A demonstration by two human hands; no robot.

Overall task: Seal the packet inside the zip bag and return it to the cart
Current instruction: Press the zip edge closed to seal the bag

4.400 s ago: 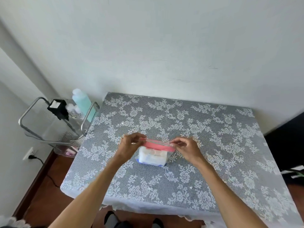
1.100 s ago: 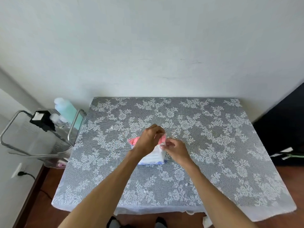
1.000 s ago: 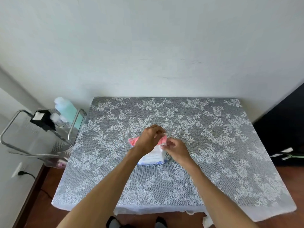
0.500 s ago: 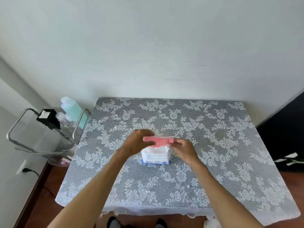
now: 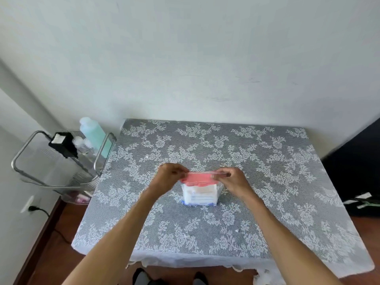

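Note:
A clear zip bag (image 5: pixel 199 177) with a pink top band stands upright on the lace-covered table (image 5: pixel 267 171). Inside it is a white packet (image 5: pixel 198 195) with blue print. My left hand (image 5: pixel 170 177) pinches the bag's top left corner. My right hand (image 5: pixel 231 179) pinches the top right corner, and the top edge is stretched between them. The metal cart (image 5: pixel 61 161) stands to the left of the table.
The cart holds a tall pale green bottle (image 5: pixel 93 133), a black and white box (image 5: pixel 62 144) and small clear bottles. A wall socket with a plug (image 5: pixel 28 204) is low on the left wall. Dark furniture (image 5: pixel 357 167) stands to the right.
My hands have moved apart from the middle of the bag to its two top corners, and the top edge is now pulled straight between them.

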